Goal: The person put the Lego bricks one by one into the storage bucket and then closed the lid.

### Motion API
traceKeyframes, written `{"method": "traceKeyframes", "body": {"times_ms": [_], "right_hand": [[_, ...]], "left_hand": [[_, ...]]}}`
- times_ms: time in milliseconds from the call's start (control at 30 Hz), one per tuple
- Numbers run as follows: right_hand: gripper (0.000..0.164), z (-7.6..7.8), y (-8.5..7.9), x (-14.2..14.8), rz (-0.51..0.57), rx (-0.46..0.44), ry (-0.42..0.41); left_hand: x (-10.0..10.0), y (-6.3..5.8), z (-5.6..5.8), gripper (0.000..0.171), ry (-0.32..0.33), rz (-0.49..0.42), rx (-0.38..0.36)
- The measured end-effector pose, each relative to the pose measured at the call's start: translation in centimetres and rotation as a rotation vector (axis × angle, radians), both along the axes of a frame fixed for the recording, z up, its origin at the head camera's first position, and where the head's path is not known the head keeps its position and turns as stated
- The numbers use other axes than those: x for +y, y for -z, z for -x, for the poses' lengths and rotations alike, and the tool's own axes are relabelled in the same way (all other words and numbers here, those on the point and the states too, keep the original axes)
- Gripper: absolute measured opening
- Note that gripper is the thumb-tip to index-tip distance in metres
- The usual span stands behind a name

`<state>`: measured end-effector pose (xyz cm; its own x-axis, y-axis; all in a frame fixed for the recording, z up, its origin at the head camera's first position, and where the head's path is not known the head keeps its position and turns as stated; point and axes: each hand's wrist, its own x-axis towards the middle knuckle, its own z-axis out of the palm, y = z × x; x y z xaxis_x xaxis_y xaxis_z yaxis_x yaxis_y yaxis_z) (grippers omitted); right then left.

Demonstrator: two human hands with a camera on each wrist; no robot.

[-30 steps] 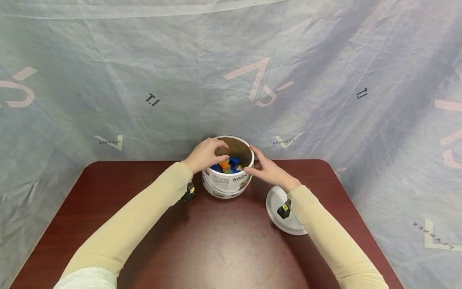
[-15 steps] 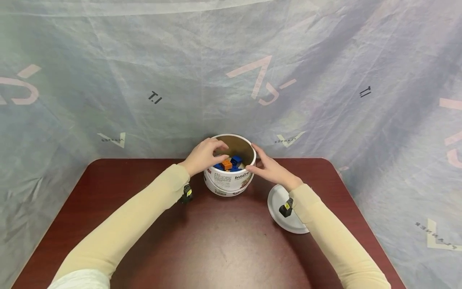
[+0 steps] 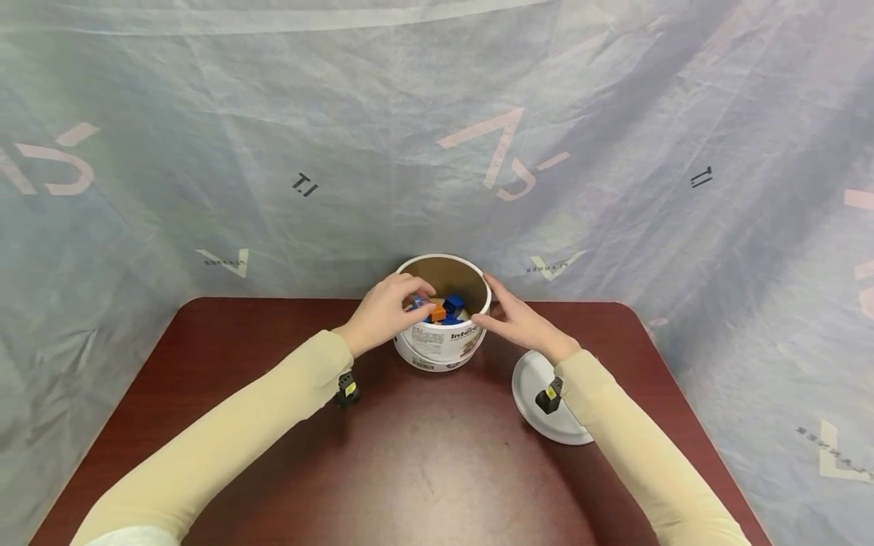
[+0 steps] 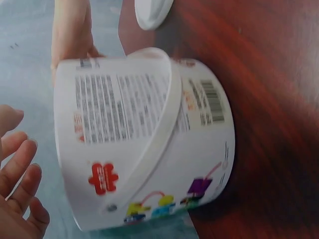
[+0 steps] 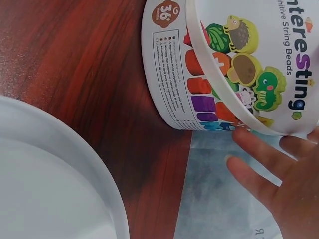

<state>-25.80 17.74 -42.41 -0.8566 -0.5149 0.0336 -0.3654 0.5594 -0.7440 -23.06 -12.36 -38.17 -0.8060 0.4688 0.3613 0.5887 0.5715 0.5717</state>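
Note:
A white bucket (image 3: 447,345) with printed labels stands upright at the far edge of the table, without its lid. Inside lie several colored toy pieces, among them an orange block (image 3: 438,313) and a blue block (image 3: 454,305). My left hand (image 3: 389,315) hovers over the left of the bucket's opening, thumb and fingers apart; blue shows in the gap, but no firm hold on it shows. In the left wrist view its fingers (image 4: 22,174) are loosely bent. My right hand (image 3: 522,326) touches the bucket's right rim, its fingers (image 5: 254,181) spread along the side.
The round white lid (image 3: 529,394) lies on the dark red table (image 3: 423,455), beneath my right forearm. A white handle (image 4: 164,129) hangs down the bucket's side. Behind the table hangs a grey printed curtain (image 3: 355,152).
The whole scene shifts slightly right as the head turns. My left hand lowers a little into the opening, and its thumb and fingers draw closer. The right hand stays at the rim.

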Motion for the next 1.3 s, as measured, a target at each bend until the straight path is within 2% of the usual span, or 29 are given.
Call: {"method": "traceKeyframes", "body": {"times_ms": [200,300,433,533,733,867,1067,1167,1300], "right_hand": [[0.087,-0.9,0.1,0.9,-0.004,0.089,-0.016],[0.080,-1.6,0.1,1.7,-0.051,0.152,0.013],[0.068,-2.7,0.1,2.8,-0.134,0.227,0.064],[0.056,-3.4,0.1,3.6,-0.173,0.298,0.068],[0.031,-4.7,0.5,5.9,-0.205,0.442,0.068],[0.022,-5.7,1.0,8.0,-0.217,0.416,0.097],[0.020,-7.2,1.8,11.3,-0.262,0.382,0.153],[0.019,-7.7,2.3,12.7,-0.299,0.394,0.178],[0.018,-8.3,2.9,14.6,-0.337,0.387,0.208]], "left_hand": [[1.3,0.5,-2.0,0.018,0.041,-0.043,0.072],[2.3,0.8,-3.0,0.016,0.059,-0.045,0.094],[3.4,1.2,-4.4,0.018,0.079,-0.020,0.083],[4.3,1.4,-5.3,0.019,0.097,-0.008,0.057],[6.0,2.7,-6.4,0.020,0.170,0.011,-0.008],[7.0,3.8,-6.9,0.020,0.209,0.017,-0.028],[8.5,5.7,-7.2,0.022,0.207,0.083,-0.066],[9.3,6.7,-7.3,0.023,0.175,0.101,-0.118],[10.1,8.3,-7.3,0.022,0.091,0.102,-0.191]]}}
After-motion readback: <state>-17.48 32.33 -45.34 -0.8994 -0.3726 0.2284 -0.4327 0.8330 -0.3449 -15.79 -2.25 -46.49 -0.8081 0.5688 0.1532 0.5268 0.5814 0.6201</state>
